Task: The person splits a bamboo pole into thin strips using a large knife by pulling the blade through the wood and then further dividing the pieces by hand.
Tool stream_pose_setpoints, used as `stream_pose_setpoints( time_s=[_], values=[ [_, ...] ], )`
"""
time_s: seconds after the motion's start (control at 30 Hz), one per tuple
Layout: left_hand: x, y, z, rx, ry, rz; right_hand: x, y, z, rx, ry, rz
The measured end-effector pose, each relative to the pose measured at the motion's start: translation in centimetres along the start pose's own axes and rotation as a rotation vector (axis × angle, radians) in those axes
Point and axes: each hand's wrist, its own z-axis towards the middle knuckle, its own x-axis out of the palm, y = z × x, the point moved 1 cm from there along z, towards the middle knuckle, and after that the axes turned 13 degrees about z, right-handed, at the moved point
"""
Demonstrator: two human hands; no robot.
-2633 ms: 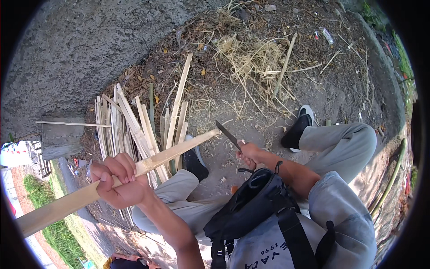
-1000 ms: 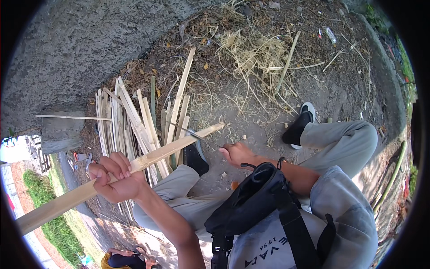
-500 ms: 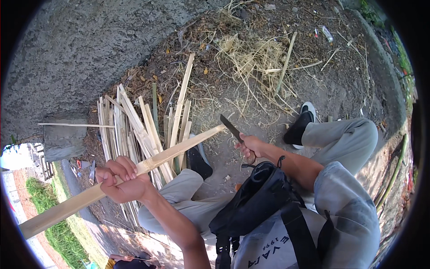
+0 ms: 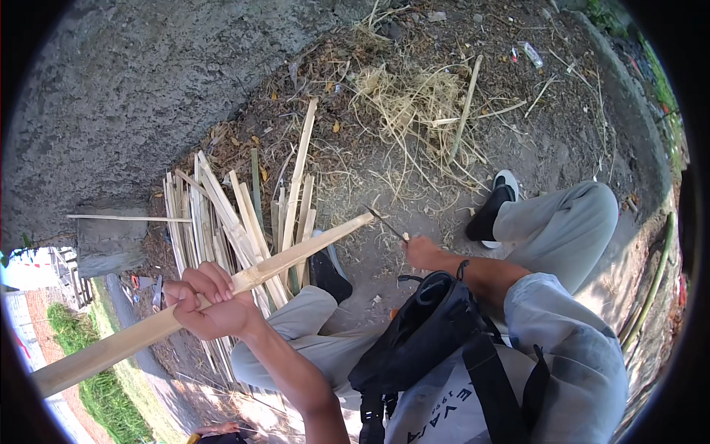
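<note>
A long pale bamboo strip (image 4: 310, 246) slants across the view, from the lower left up to its narrow end in the middle. My left hand (image 4: 213, 302) is closed around it partway along. My right hand (image 4: 424, 253) grips a dark-bladed knife (image 4: 385, 223), whose handle is mostly hidden by the hand. The blade shows nearly edge-on and its tip lies at the strip's far end; whether it cuts into the wood I cannot tell. Behind the strip lies a pile of split bamboo slats (image 4: 225, 200).
A rough grey stone wall (image 4: 163, 89) rises at the upper left. Tangled dry shavings (image 4: 410, 96) lie on the dirt ahead. My black bag (image 4: 421, 333) hangs at my front, my shoes are to either side. Tools with a grey blade (image 4: 157, 290) lie at the left.
The knife has turned from broadside to nearly edge-on, and its tip has come down to the strip's end. My right hand has shifted slightly; my left keeps its hold.
</note>
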Motion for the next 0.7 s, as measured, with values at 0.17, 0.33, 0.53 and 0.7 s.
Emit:
stream_pose_setpoints(
  time_s=[0.17, 0.33, 0.53, 0.7],
  values=[
    [2.3, 0.3, 0.3, -0.020, 0.022, 0.004, -1.4, 3.8, 0.7, 0.290, 0.159, 0.458],
    [2.2, 0.0, 0.4, -0.017, 0.003, -0.012, -2.3, 0.6, 0.7, 0.387, 0.172, 0.610],
    [2.4, 0.5, 0.5, -0.018, -0.023, 0.006, -1.4, 1.5, 2.0, 0.462, 0.302, 0.868],
    [1.3, 0.5, 0.9, -0.011, -0.059, 0.036, -3.3, 12.6, -5.8, -0.310, 0.104, 0.322]
  ],
)
